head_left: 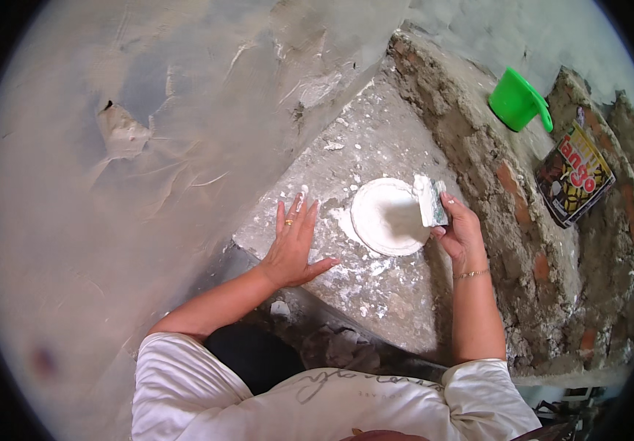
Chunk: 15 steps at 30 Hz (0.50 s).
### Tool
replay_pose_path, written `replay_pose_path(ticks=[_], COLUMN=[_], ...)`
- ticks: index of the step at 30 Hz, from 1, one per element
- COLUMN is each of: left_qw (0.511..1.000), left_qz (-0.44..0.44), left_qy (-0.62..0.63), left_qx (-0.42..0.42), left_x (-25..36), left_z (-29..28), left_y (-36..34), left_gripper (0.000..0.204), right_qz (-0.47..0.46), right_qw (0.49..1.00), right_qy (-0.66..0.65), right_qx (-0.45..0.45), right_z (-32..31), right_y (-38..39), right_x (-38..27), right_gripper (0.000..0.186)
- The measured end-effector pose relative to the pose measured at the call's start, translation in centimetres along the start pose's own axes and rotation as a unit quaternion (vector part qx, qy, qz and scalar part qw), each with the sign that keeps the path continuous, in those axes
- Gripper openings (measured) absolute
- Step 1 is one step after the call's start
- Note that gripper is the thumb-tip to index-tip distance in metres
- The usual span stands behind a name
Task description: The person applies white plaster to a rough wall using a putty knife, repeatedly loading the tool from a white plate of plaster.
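A round white tub (357,224) of white paste stands on a splattered concrete landing (346,158). Over the tub's right rim, my right hand (461,229) grips a putty knife (432,203) whose blade is thickly coated in white paste. To the left of the tub, my left hand (293,253) is open, palm down, fingers spread, with some white paste on the fingertips. It appears to rest on or hover just above the landing; contact is hard to tell. It holds nothing, and a ring shows on one finger.
Rough stairs with exposed bricks (510,192) rise on the right. A green plastic mug (514,101) and a dark printed container (574,174) stand on them. A grey wall (133,220) with peeling patches borders the landing on the left. Debris (343,347) lies below its near edge.
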<state>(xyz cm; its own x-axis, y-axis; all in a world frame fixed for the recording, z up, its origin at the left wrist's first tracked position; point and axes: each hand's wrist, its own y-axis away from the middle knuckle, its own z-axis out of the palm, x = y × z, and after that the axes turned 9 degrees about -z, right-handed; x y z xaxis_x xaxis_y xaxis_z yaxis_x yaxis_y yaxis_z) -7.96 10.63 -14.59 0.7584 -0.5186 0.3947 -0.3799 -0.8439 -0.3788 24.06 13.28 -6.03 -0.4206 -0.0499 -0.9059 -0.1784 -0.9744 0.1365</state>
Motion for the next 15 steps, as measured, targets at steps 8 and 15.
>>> replay_pose_path(ticks=[8,15], left_qw=[1.000,1.000], left_qz=[-0.007,-0.025], left_qy=[-0.014,-0.007], left_qx=[-0.004,-0.010], left_x=[0.2,0.4], left_z=[-0.3,-0.4], left_y=[-0.1,-0.1], left_gripper=[0.105,0.105], right_qz=[0.029,0.034], right_qw=[0.998,0.999], right_qy=[-0.007,-0.015], right_qx=[-0.055,-0.039], right_z=[-0.4,-1.7], right_y=[-0.9,-1.1], right_x=[-0.4,0.3], right_gripper=[0.012,0.012])
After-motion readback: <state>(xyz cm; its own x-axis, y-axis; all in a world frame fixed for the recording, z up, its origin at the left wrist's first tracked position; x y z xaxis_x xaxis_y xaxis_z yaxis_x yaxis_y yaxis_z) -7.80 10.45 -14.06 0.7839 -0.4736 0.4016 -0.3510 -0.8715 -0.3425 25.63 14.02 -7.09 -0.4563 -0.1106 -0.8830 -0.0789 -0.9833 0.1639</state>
